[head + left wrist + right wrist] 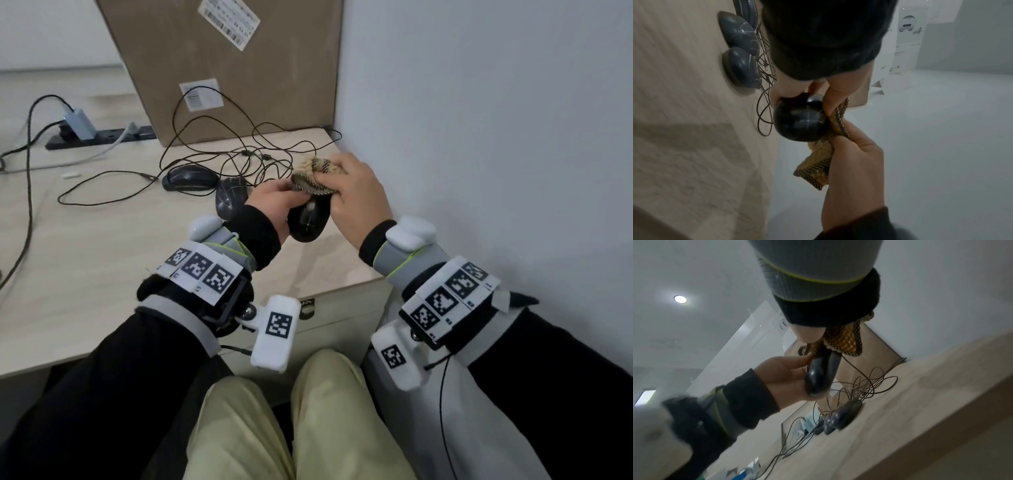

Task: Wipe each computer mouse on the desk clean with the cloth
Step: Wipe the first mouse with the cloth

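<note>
My left hand [274, 202] grips a black wired mouse [308, 219] lifted above the desk's right end; the same mouse [799, 120] fills the middle of the left wrist view and shows edge-on in the right wrist view [819, 376]. My right hand [356, 195] holds a bunched tan-and-black checked cloth [313, 178] against the mouse's front end. The cloth [818, 164] hangs past my right palm. Two more dark mice lie on the desk: one [190, 178] further left, one [231, 197] partly behind my left hand.
Tangled thin black cables [239, 150] lie behind the mice. A big cardboard box [233, 68] leans at the back. A black power strip [99, 137] with plugs is at the left. The wall [479, 120] stands close on the right. The desk [85, 257] is light wood.
</note>
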### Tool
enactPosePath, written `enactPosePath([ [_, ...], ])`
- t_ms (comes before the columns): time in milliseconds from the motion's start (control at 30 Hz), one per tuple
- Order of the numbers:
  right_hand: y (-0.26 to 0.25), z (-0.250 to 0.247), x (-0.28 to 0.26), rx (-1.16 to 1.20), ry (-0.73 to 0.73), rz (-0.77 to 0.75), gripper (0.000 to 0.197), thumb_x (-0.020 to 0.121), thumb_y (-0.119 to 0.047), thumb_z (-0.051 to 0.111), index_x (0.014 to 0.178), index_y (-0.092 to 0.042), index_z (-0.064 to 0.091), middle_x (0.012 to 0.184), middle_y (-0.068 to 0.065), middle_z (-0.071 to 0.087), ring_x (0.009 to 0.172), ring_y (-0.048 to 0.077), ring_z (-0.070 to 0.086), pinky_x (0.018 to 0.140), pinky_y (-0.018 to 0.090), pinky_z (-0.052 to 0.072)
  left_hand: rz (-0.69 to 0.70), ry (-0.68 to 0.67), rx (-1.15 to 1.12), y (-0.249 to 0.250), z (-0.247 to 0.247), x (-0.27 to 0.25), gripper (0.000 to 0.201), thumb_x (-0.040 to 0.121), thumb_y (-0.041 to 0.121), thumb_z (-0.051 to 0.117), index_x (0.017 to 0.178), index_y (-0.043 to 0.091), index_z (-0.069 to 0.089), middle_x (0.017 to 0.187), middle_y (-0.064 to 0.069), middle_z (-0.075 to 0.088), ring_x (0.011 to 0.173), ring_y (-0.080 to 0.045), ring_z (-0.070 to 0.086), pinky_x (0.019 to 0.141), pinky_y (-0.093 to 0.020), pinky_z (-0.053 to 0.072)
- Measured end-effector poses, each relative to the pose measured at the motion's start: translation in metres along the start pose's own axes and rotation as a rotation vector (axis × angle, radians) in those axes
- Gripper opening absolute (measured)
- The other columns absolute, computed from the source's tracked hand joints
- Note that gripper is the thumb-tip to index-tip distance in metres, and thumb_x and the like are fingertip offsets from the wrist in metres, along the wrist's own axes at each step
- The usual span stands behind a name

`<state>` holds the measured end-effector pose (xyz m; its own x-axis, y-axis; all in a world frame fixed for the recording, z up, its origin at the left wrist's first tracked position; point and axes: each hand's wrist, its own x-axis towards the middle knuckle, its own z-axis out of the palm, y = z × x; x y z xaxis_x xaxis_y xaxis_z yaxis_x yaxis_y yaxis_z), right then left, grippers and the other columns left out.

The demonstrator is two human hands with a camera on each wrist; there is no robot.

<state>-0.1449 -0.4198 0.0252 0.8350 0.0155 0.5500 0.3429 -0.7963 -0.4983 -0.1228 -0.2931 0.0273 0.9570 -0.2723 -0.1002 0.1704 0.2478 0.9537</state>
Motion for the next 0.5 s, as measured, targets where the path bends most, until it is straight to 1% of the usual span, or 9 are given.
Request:
enactPosePath([
  [67,0.005,-0.004,0.008,0.029,0.006,0.068,0.044,0.073,-0.008,0.038,0.103,-0.011,0.071,0.114,0.014,0.059,0.101,0.035,0.054,0.083,0.035,0.045,-0.002,-0.015,0.021,-0.003,0.003,-0.002,0.02,0.091,-0.012,0.043,0.096,0.0,0.058,0.088,-0.015,0.059,0.08,-0.024,0.06,0.085,-0.036,0.05],
  [100,0.005,-0.005,0.009,0.038,0.017,0.069,0.044,0.073,-0.008,0.038,0.102,-0.01,0.072,0.112,0.015,0.059,0.1,0.035,0.055,0.082,0.035,0.045,0.006,-0.013,0.026,-0.003,0.004,-0.002,0.02,0.091,-0.011,0.043,0.095,0.001,0.058,0.088,-0.015,0.06,0.08,-0.024,0.06,0.086,-0.037,0.05],
  [200,-0.001,-0.004,-0.001,0.017,0.021,-0.033,0.042,0.071,-0.005,0.04,0.097,-0.009,0.073,0.112,0.016,0.06,0.097,0.037,0.054,0.082,0.033,0.043,0.055,0.008,0.011,-0.003,0.004,-0.002,0.023,0.089,-0.015,0.042,0.089,0.001,0.059,0.083,-0.014,0.061,0.074,-0.021,0.063,0.08,-0.034,0.052],
  [267,-0.003,-0.003,-0.008,0.026,0.024,-0.048,0.042,0.07,-0.005,0.04,0.097,-0.008,0.072,0.114,0.014,0.061,0.097,0.036,0.053,0.083,0.031,0.041,0.078,0.005,0.016,-0.003,0.002,-0.002,0.025,0.087,-0.017,0.042,0.09,0.001,0.059,0.085,-0.014,0.061,0.075,-0.021,0.063,0.082,-0.034,0.052],
  [333,0.0,-0.005,0.0,0.087,0.049,0.048,0.044,0.072,-0.006,0.039,0.1,-0.01,0.072,0.112,0.012,0.061,0.1,0.032,0.055,0.084,0.03,0.042,0.081,-0.009,0.047,-0.004,0.0,-0.002,0.025,0.088,-0.016,0.044,0.093,0.003,0.059,0.087,-0.012,0.061,0.079,-0.022,0.062,0.083,-0.036,0.051],
  [400,0.006,-0.005,0.01,0.142,0.069,0.184,0.043,0.076,0.0,0.042,0.106,-0.011,0.07,0.113,0.011,0.061,0.105,0.028,0.056,0.088,0.025,0.04,0.073,-0.013,0.085,-0.006,0.0,-0.005,0.023,0.088,-0.013,0.047,0.098,0.004,0.058,0.087,-0.01,0.062,0.082,-0.023,0.062,0.081,-0.036,0.051],
  [467,0.009,-0.004,0.013,0.19,0.12,0.255,0.042,0.078,0.005,0.045,0.108,-0.011,0.069,0.117,0.009,0.061,0.111,0.025,0.055,0.092,0.019,0.036,0.073,-0.009,0.1,-0.009,0.0,-0.005,0.026,0.088,-0.012,0.048,0.11,-0.001,0.056,0.091,-0.01,0.061,0.088,-0.026,0.061,0.085,-0.041,0.051],
  [500,0.007,-0.003,0.012,0.203,0.146,0.251,0.042,0.078,0.005,0.045,0.108,-0.011,0.069,0.117,0.009,0.061,0.111,0.024,0.055,0.094,0.019,0.037,0.077,-0.003,0.097,-0.009,0.0,-0.005,0.03,0.088,-0.012,0.048,0.116,-0.004,0.054,0.093,-0.012,0.061,0.093,-0.028,0.059,0.089,-0.044,0.05],
])
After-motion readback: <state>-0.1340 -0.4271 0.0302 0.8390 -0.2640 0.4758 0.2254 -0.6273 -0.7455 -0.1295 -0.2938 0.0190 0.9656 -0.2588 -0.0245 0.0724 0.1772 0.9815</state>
